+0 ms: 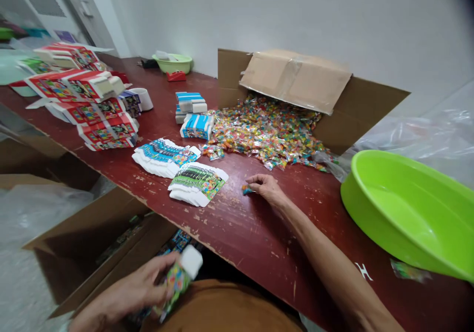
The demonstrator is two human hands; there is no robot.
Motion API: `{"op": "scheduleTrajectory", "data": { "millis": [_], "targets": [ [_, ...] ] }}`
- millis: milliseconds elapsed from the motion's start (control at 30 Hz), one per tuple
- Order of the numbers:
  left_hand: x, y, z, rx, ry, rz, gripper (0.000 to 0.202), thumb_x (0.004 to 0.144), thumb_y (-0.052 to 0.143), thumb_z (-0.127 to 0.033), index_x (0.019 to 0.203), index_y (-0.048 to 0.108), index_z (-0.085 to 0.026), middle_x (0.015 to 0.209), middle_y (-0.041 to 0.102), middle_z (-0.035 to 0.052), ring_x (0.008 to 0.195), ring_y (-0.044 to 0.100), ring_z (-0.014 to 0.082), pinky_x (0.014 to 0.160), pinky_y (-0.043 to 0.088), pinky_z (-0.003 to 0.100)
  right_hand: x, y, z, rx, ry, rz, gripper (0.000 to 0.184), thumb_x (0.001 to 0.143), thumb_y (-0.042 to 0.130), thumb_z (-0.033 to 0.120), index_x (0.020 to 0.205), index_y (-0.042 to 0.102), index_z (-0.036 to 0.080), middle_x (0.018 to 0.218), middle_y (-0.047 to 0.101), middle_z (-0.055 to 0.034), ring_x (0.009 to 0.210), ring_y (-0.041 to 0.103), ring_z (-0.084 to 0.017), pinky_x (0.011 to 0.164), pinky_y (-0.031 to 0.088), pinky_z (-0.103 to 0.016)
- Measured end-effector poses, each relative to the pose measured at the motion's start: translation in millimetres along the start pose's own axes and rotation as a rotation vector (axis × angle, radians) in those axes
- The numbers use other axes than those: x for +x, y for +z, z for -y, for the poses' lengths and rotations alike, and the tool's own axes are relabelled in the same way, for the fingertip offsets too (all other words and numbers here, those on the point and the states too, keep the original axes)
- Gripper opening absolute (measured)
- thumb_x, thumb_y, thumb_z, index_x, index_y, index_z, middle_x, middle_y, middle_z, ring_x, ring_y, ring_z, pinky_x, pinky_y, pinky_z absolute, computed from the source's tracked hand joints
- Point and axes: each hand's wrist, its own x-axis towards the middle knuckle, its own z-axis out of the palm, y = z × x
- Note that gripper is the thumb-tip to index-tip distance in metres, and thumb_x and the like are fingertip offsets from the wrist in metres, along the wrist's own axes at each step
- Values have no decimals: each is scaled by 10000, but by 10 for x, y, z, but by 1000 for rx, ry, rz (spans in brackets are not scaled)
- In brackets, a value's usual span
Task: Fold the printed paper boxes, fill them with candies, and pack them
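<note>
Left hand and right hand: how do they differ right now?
The left hand holds a green-printed, white-ended paper carton near the body, below the table edge, while the right hand reaches out over the worn red-painted table. The left hand's fingers wrap the carton, while the right hand's fingertips lie beside a small wrapped candy packet. Both hands are bare.

Even indoor light — soft shadows, edges bowed, corner dark.

Chipped red table (252, 233), candy packets (266, 134), printed cartons (198, 184)
</note>
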Motion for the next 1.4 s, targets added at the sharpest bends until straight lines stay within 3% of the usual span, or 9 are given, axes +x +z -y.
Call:
{"op": "scheduleTrajectory", "data": {
  "millis": [167,300,567,767,933,1033,1200,1267,1400],
  "targets": [
    [208,342,-439,-259,141,-184,520,699,652,-280,1196,517,-207,879,697,46,711,635,177,660,505,277,-294,188,278,259,12,17,237,714,684,345,850,664,151,741,685,-23,601,576,-120,588,462,-250],
    [330,508,-612,-186,181,-218,492,671,593,-227,1157,521,-196,806,638,-5,672,603,146,619,514,264,-553,319,666,460,-94,243,197,716,731,332,825,672,179,718,673,2,602,573,-116,599,465,-251],
    [327,637,-702,-19,260,-209,420,668,546,-190,1086,576,-175,830,619,5,657,559,141,553,509,252,-932,537,972,82,-525,339,96,868,574,167,852,660,208,784,682,-12,723,622,-146,690,478,-280],
    [381,660,-688,-489,259,-274,490,820,538,-584,979,642,-133,672,646,47,535,564,158,474,492,266,-811,470,914,452,-192,260,300,766,763,316,1006,617,211,889,674,-13,760,628,-144,717,517,-285],
    [409,755,-679,-536,305,-340,423,732,698,-510,911,667,-127,664,659,41,530,581,153,444,494,243,-881,691,789,639,82,541,484,666,859,409,1043,631,207,873,686,-15,643,627,-142,571,519,-266],
    [426,770,-675,-591,368,-323,396,752,721,-480,958,656,-149,674,656,20,537,586,143,434,497,224,-1004,791,794,679,0,428,303,761,786,438,914,660,210,785,673,-6,546,606,-141,493,512,-273],
    [469,770,-672,-865,234,-157,449,855,608,-586,971,660,-156,670,654,27,519,613,152,423,530,252,-1119,663,865,225,-475,173,157,898,633,313,886,761,223,881,740,-65,737,669,-182,692,552,-317],
    [499,799,-659,-895,226,-156,490,878,556,-616,1009,673,-158,644,636,15,471,588,136,394,507,239,-1125,618,868,189,-441,214,184,904,626,331,930,769,218,906,751,-76,706,670,-180,675,557,-317],
    [548,873,-618,-753,303,-271,605,865,523,-679,1156,668,-169,655,633,9,484,577,124,410,488,213,-1104,632,893,390,-75,286,268,780,771,438,823,751,174,692,721,-42,491,608,-144,503,528,-281]
  ]
}}
